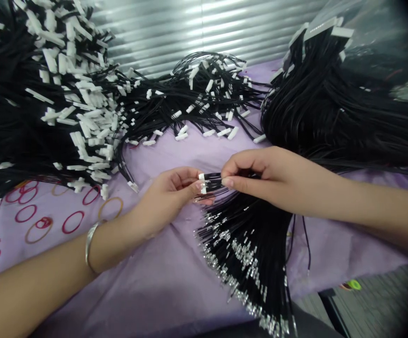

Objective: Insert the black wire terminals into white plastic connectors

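Between the thumb and fingers of my left hand (176, 190) is a small white connector housing (201, 183). Thin black wires run from it to the right. My right hand (260, 176) pinches these black wires (212, 180) a short way from the housing, thumb and forefinger closed. Below both hands a thick bundle of black wires (260, 225) fans out, its silvery crimped terminals (239, 291) pointing down and left. A bracelet (90, 246) circles my left wrist.
A big heap of black cables with white connectors (87, 112) fills the left, and more connector cables (204, 94) lie at the back. Another cable bundle (316, 94) lies right, by clear plastic (380, 42). Rubber bands (73, 221) are scattered on the purple cloth (176, 277).
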A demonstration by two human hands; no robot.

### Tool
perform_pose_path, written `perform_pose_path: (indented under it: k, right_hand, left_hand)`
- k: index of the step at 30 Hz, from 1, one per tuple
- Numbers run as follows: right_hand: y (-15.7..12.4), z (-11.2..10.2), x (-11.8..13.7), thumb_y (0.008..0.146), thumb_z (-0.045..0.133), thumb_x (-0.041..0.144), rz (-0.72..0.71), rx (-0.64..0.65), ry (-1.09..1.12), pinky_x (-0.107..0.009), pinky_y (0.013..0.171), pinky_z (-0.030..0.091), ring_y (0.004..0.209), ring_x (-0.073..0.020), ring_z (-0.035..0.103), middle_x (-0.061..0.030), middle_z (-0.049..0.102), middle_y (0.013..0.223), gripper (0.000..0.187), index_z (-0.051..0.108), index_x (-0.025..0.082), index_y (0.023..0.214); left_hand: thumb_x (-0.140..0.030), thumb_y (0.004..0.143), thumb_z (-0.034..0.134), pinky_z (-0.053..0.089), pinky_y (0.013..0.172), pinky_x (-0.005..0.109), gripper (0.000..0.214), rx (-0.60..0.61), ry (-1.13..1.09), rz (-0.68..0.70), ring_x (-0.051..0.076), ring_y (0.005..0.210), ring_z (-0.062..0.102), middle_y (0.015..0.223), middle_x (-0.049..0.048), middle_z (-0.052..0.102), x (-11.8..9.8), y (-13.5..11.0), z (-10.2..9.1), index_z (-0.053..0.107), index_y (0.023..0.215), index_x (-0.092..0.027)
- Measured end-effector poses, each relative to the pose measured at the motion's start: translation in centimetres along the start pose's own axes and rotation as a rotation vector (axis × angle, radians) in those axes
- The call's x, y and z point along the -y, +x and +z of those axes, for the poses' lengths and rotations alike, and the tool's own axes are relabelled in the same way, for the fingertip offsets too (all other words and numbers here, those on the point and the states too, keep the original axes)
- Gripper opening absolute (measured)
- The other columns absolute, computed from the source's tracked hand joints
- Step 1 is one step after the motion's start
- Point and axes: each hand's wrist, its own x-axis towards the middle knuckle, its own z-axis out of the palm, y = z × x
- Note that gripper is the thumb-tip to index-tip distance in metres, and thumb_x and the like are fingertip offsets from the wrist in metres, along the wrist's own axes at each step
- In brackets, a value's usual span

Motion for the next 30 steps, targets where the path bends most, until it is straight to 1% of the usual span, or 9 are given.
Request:
perform_pose_path:
  k: [4, 7, 9, 14, 17, 20, 23, 25, 30]
  right_hand:
    - [0.2, -0.21, -0.27, 0.087, 0.058, 0.028, -0.045, 0.012, 0.102, -0.021, 0.059, 0.039, 0.064, -0.0067, 0.054, 0.0026, 0.064, 0.071, 0.017, 0.068, 0.015, 0.082]
    - [0.25, -0.31, -0.27, 0.084, 0.06, 0.027, -0.025, 0.016, 0.187, -0.021, 0.06, 0.04, 0.066, -0.0069, 0.056, 0.0022, 0.065, 0.073, 0.015, 0.068, 0.015, 0.082]
    - [0.23, -0.31, -0.18, 0.082, 0.063, 0.027, -0.001, 0.011, 0.203, -0.021, 0.06, 0.04, 0.066, -0.0075, 0.057, 0.0017, 0.066, 0.073, 0.014, 0.068, 0.014, 0.08]
    - [0.06, -0.19, -0.11, 0.081, 0.062, 0.028, 0.023, -0.006, 0.127, -0.022, 0.057, 0.04, 0.063, -0.0084, 0.056, 0.0013, 0.064, 0.071, 0.014, 0.065, 0.014, 0.079]
    - [-0.06, -0.1, -0.27, 0.084, 0.059, 0.028, -0.023, -0.032, -0.012, -0.022, 0.054, 0.038, 0.06, -0.0078, 0.052, 0.0025, 0.061, 0.068, 0.014, 0.063, 0.016, 0.077]
    - [-0.18, 0.01, -0.43, 0.086, 0.057, 0.027, -0.092, -0.004, -0.1, -0.021, 0.056, 0.038, 0.062, -0.0074, 0.051, 0.003, 0.06, 0.068, 0.015, 0.063, 0.016, 0.077]
    - [-0.29, 0.09, -0.45, 0.088, 0.055, 0.027, -0.135, 0.017, -0.096, -0.021, 0.061, 0.04, 0.066, -0.0077, 0.054, 0.002, 0.063, 0.073, 0.016, 0.065, 0.016, 0.081]
    - [-0.34, 0.09, -0.39, 0.09, 0.053, 0.029, -0.148, 0.015, -0.093, -0.022, 0.062, 0.04, 0.067, -0.008, 0.055, 0.0015, 0.064, 0.075, 0.02, 0.066, 0.016, 0.083]
    - [-0.44, -0.04, -0.17, 0.093, 0.049, 0.031, -0.123, 0.004, -0.106, -0.021, 0.059, 0.038, 0.063, -0.0073, 0.051, 0.0031, 0.059, 0.067, 0.025, 0.064, 0.017, 0.08]
  left_hand:
    - [-0.02, 0.075, 0.072, 0.057, 0.074, 0.025, 0.014, 0.027, -0.015, 0.018, 0.011, 0.073, 0.065, 0.079, 0.0008, 0.068, 0.14, 0.14, -0.19, 0.064, 0.085, -0.013]
    - [-0.022, 0.076, 0.071, 0.056, 0.073, 0.024, 0.015, 0.025, -0.011, 0.012, 0.01, 0.07, 0.064, 0.078, 0.0011, 0.068, 0.17, 0.13, -0.25, 0.064, 0.085, -0.013]
    - [-0.022, 0.075, 0.072, 0.055, 0.072, 0.024, 0.016, 0.021, -0.009, 0.007, 0.01, 0.069, 0.064, 0.077, 0.0013, 0.069, 0.16, 0.1, -0.25, 0.064, 0.085, -0.013]
    - [-0.021, 0.074, 0.073, 0.056, 0.073, 0.025, 0.017, 0.025, -0.026, 0.014, 0.011, 0.071, 0.065, 0.079, 0.0009, 0.068, 0.14, 0.05, -0.22, 0.064, 0.086, -0.013]
    - [-0.021, 0.076, 0.072, 0.056, 0.074, 0.025, 0.016, 0.041, -0.019, 0.015, 0.011, 0.07, 0.065, 0.079, 0.001, 0.069, 0.19, 0.04, -0.27, 0.065, 0.088, -0.013]
    - [-0.021, 0.077, 0.072, 0.055, 0.072, 0.023, 0.015, 0.065, -0.022, 0.026, 0.01, 0.068, 0.064, 0.077, 0.001, 0.069, 0.26, 0.05, -0.35, 0.065, 0.087, -0.012]
    - [-0.021, 0.076, 0.073, 0.054, 0.069, 0.021, 0.016, 0.06, -0.029, 0.037, 0.009, 0.067, 0.064, 0.076, 0.0009, 0.068, 0.25, 0.08, -0.4, 0.065, 0.087, -0.011]
    - [-0.02, 0.076, 0.073, 0.055, 0.07, 0.022, 0.017, 0.052, -0.038, 0.035, 0.009, 0.068, 0.064, 0.077, 0.001, 0.068, 0.2, 0.08, -0.37, 0.064, 0.088, -0.011]
    - [-0.018, 0.076, 0.073, 0.057, 0.073, 0.025, 0.016, 0.046, -0.071, 0.029, 0.01, 0.07, 0.065, 0.077, 0.0008, 0.069, 0.14, 0.06, -0.23, 0.064, 0.087, -0.011]
